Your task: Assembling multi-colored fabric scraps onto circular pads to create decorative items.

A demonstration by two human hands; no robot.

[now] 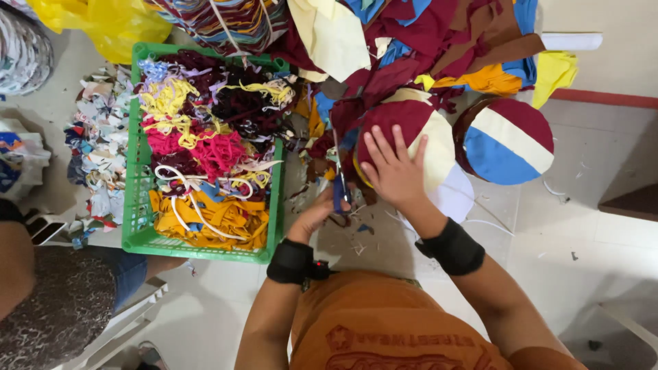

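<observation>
Head view: green crate (137,236) brims with fabric strips (205,147) beside left hand (314,216).

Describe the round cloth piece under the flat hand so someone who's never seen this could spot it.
Start at the green crate of fabric strips, then look right. The right hand presses on a maroon-and-cream round panel. Its neighbour, the other round piece, has a blue segment.
</observation>
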